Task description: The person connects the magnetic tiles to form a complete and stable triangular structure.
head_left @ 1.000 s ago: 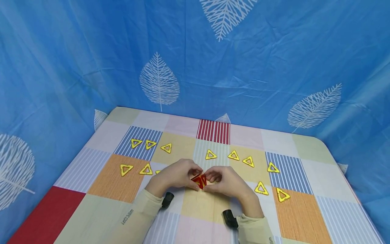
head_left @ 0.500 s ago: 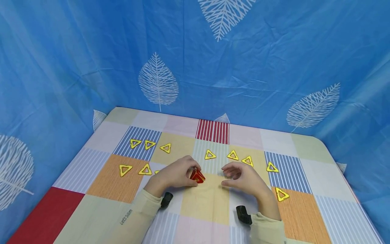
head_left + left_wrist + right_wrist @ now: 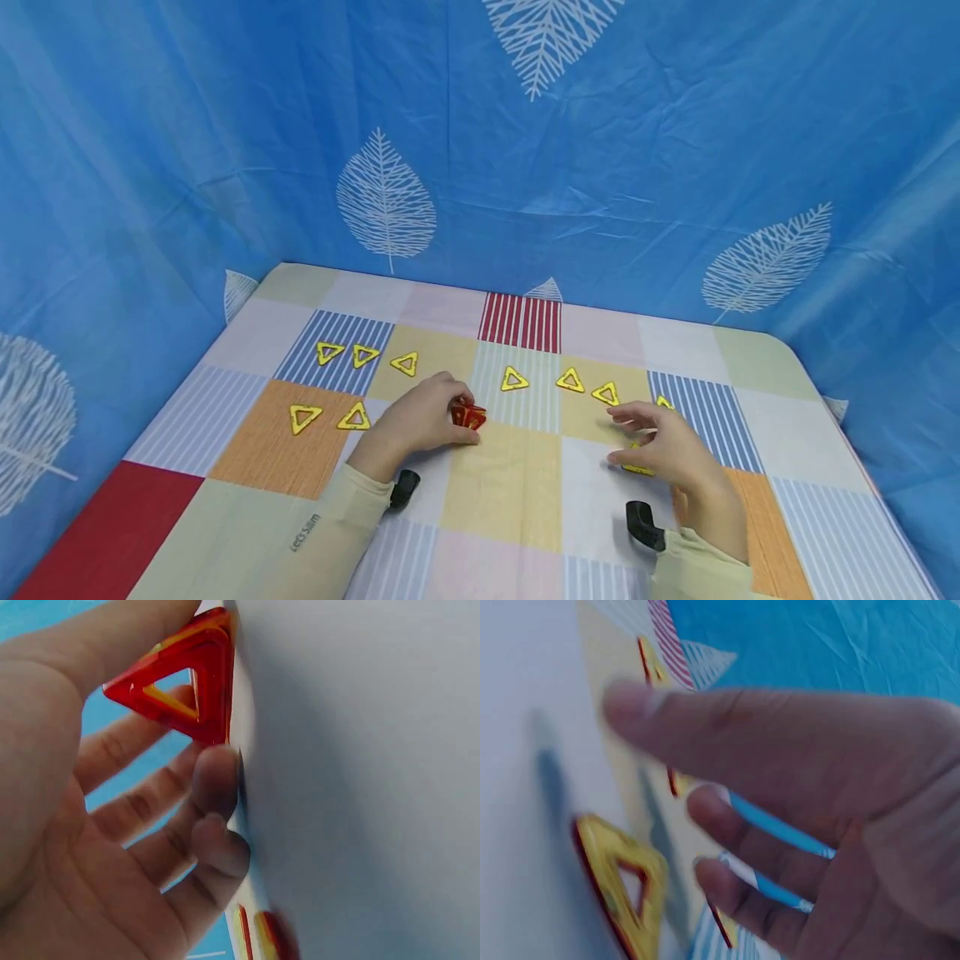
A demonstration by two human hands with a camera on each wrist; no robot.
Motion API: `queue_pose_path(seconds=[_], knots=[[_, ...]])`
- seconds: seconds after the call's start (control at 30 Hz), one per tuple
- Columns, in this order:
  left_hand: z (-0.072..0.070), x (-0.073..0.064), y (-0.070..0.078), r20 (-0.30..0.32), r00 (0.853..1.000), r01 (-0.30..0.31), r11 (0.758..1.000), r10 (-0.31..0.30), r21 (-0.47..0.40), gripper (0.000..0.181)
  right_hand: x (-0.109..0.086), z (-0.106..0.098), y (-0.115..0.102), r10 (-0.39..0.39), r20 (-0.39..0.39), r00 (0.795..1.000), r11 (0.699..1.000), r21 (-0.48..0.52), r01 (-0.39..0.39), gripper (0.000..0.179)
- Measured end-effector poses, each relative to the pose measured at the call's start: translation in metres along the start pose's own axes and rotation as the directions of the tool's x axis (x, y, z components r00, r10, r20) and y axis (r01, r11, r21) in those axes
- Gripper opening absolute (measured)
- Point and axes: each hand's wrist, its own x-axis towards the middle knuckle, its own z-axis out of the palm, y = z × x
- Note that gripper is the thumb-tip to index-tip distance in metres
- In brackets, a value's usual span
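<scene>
My left hand (image 3: 423, 421) pinches a small joined block of red, yellow-edged triangular magnetic tiles (image 3: 469, 416) above the middle of the table. The left wrist view shows a hollow triangular face of the tile block (image 3: 217, 682) between thumb and fingers. My right hand (image 3: 671, 446), fingers apart and holding nothing, hovers over a yellow triangular tile (image 3: 639, 470) that it partly covers. Close below the right thumb, the right wrist view has a hollow yellow tile (image 3: 609, 859) with a red edge. Whether that hand touches it, I cannot tell.
Several flat yellow triangles, such as this tile (image 3: 303, 418), lie left of the left hand. More lie at the back right, including another tile (image 3: 571, 380). A patchwork cloth covers the table (image 3: 502, 500); a blue leaf-print curtain (image 3: 480, 167) hangs behind.
My right hand has let go of the tile block and moved right, over a yellow tile. The left hand has shifted slightly left and away from me, still holding the block.
</scene>
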Motion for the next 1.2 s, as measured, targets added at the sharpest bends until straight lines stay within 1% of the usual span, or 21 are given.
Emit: queue_pose_path(seconds=[0.07, 0.17, 0.3, 0.43, 0.53, 0.6, 0.67, 0.77, 1.03, 1.2], knots=[[-0.002, -0.001, -0.001, -0.024, 0.999, 0.045, 0.999, -0.045, 0.001, 0.047, -0.004, -0.004, 0.003, 0.038, 0.005, 0.999, 0.999, -0.008, -0.037, 0.064], [-0.004, -0.001, -0.004, -0.051, 0.995, 0.090, 0.996, -0.090, -0.009, 0.049, -0.008, -0.008, 0.007, 0.059, 0.020, 0.998, 0.998, 0.008, -0.059, 0.068], [-0.008, -0.002, -0.010, -0.065, 0.986, 0.149, 0.988, -0.151, -0.028, 0.051, -0.011, -0.009, 0.012, 0.090, 0.037, 0.995, 0.996, 0.004, -0.091, 0.067], [-0.012, -0.002, -0.015, -0.073, 0.976, 0.203, 0.978, -0.206, -0.038, 0.053, -0.011, -0.010, 0.015, 0.161, 0.053, 0.986, 0.987, 0.014, -0.162, 0.066], [-0.015, -0.002, -0.017, -0.071, 0.974, 0.212, 0.976, -0.214, -0.044, 0.055, -0.011, -0.010, 0.016, 0.175, 0.074, 0.982, 0.984, 0.027, -0.177, 0.063], [-0.016, -0.002, -0.017, -0.063, 0.975, 0.212, 0.976, -0.215, -0.050, 0.056, -0.010, -0.010, 0.016, 0.181, 0.074, 0.981, 0.983, 0.015, -0.182, 0.060], [-0.016, -0.002, -0.017, -0.058, 0.975, 0.212, 0.976, -0.215, -0.053, 0.057, -0.010, -0.010, 0.016, 0.181, 0.072, 0.981, 0.983, -0.003, -0.181, 0.057], [-0.016, -0.002, -0.017, -0.056, 0.974, 0.215, 0.975, -0.218, -0.057, 0.057, -0.010, -0.010, 0.016, 0.204, 0.059, 0.977, 0.979, -0.024, -0.203, 0.055], [-0.015, -0.002, -0.018, -0.058, 0.973, 0.218, 0.974, -0.222, -0.064, 0.056, -0.011, -0.011, 0.015, 0.225, 0.043, 0.973, 0.974, -0.039, -0.223, 0.058], [-0.014, -0.001, -0.018, -0.060, 0.972, 0.223, 0.973, -0.226, -0.063, 0.056, -0.010, -0.011, 0.015, 0.243, 0.038, 0.969, 0.969, -0.045, -0.241, 0.052]])
